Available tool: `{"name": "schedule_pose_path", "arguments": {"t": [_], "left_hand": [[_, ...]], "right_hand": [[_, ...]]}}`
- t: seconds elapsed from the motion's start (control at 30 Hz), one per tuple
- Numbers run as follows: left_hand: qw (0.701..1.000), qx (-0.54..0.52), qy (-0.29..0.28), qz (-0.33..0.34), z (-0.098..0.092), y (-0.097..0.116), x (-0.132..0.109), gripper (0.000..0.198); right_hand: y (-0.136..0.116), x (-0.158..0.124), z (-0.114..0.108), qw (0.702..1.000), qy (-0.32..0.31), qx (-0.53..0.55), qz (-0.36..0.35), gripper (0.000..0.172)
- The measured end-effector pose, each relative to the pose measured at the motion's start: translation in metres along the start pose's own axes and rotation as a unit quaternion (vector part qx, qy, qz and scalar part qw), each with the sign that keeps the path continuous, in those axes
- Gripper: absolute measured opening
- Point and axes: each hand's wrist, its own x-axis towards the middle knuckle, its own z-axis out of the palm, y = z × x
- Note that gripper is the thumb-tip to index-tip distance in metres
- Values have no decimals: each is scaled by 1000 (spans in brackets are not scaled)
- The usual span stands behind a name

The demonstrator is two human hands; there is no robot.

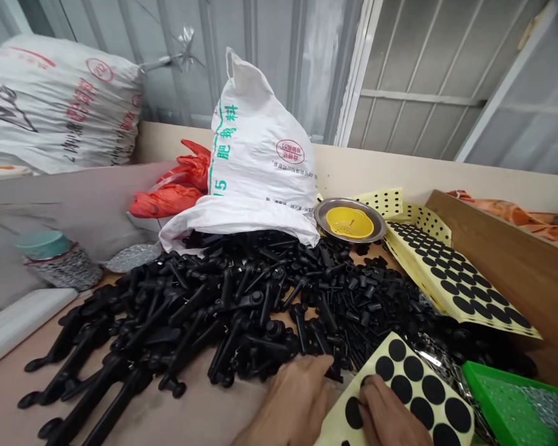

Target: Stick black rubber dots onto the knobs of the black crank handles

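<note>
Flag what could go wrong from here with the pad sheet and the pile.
The pile of black parts lies against the pad sheet; parts may slide onto it under the right hand. The green tray of small metal bits sits close beside the sheet; that hand could bump it and spill them.

Left hand (294,401) lies palm-down, fingers loosely stretched forward; right hand (390,416) just beside it, back up, fingers (369,387) curled in at the tips.

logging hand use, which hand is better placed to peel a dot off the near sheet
Right, probably: right hand rests on the sheet at a dot; left hand is nearer the black parts.
</note>
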Motion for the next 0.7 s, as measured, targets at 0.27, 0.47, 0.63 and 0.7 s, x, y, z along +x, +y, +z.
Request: {"name": "schedule_pose_path", "arguments": {"t": [0.27,0.47,0.63,0.7], "left_hand": [[991,127,-14,-43,6,11,36,22],[974,200,-55,-97,11,18,55,18],[962,229,-81,-128,12,21,64,18],[959,235,-88,-131,12,23,65,20]], "right_hand": [[-6,4,5,998,-27,-20,44,20],[-9,5,-3,997,-46,-45,35,19],[-11,2,-9,998,-53,-37,14,16],[-12,-1,-9,998,-52,-30,5,18]]}}
